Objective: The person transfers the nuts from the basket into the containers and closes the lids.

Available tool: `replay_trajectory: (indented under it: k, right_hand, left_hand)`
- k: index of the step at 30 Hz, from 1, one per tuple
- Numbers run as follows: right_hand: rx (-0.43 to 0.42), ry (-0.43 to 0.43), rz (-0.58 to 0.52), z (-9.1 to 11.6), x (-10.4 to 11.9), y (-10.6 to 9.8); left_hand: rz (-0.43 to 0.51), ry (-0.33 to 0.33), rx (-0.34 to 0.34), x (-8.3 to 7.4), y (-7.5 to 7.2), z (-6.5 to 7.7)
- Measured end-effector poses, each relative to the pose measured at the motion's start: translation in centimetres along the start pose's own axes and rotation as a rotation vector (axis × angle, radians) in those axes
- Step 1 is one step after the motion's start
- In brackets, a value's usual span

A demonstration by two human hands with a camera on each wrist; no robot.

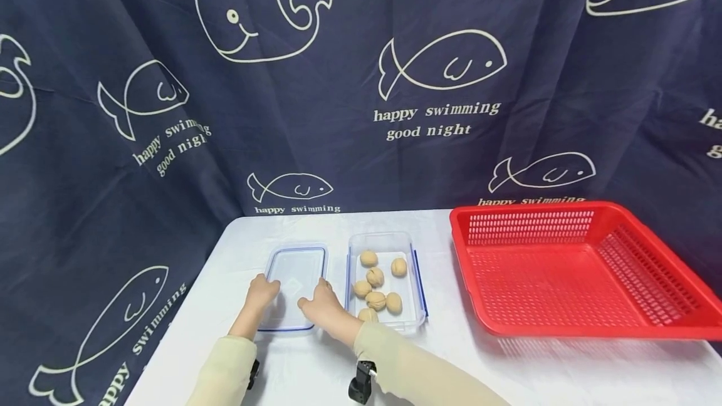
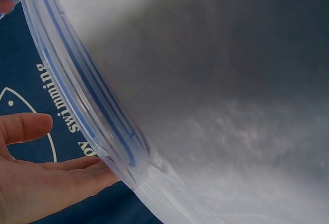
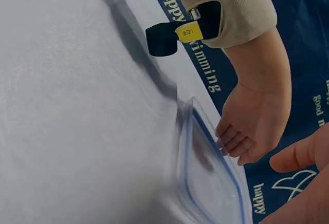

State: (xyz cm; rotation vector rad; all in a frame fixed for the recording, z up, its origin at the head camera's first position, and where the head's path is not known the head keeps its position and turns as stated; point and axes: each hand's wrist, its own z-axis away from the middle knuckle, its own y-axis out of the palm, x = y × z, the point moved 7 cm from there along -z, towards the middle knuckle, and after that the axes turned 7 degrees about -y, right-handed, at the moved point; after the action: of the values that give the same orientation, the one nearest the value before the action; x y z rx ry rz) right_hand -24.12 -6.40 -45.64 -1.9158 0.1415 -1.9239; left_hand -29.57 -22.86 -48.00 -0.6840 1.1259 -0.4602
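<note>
A clear plastic lid [image 1: 297, 268] with a blue seal round its edge lies at the left of the white table. My left hand [image 1: 261, 293] is at its left edge; in the left wrist view, the straight fingers [image 2: 72, 179] touch the rim while the thumb stands apart. Across from it, my right hand [image 1: 326, 307] is at the lid's right edge, thumb extended over it. In the right wrist view only part of the right hand [image 3: 303, 183] shows, its thumb free of the lid. Beside the lid stands a clear box [image 1: 386, 240] holding several walnuts [image 1: 375, 277].
A large red plastic basket [image 1: 485, 321] stands on the right part of the white table [image 1: 440, 356]. Behind the table hangs a dark blue curtain [image 1: 350, 143] printed with whales and fish. The box has a blue-edged flap along its right side.
</note>
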Motion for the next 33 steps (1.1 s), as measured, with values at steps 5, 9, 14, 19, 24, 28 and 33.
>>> replay_trajectory:
  k: [5, 9, 14, 19, 24, 28, 33]
  right_hand:
    - [0.034, 0.072, -0.081, 0.4, -1.0, 0.7]
    - [0.033, 0.065, -0.111, 0.6, -1.1, 1.0]
    - [0.04, -0.006, -0.193, 0.8, -0.2, 1.0]
    - [0.042, -0.035, -0.229, 0.6, 0.9, 0.3]
    - [-0.001, -0.021, -0.214, 0.1, 1.7, -1.2]
    - [-0.039, 0.023, -0.217, -0.3, 2.4, -3.0]
    - [-0.079, 0.037, -0.258, -0.8, 3.1, -5.9]
  left_hand:
    - [0.011, -0.009, 0.005, 0.2, 0.0, 0.0]
    - [-0.007, 0.01, -0.025, 0.1, -0.4, -0.1]
    - [-0.026, 0.023, -0.076, -0.6, -1.4, 0.1]
    - [0.048, 0.027, -0.084, -1.9, -2.3, 1.0]
    - [0.121, 0.052, -0.112, -3.7, -3.1, 1.8]
    - [0.194, 0.074, -0.137, -5.3, -3.7, 2.4]
    - [0.326, 0.076, -0.126, -7.1, -3.9, 3.2]
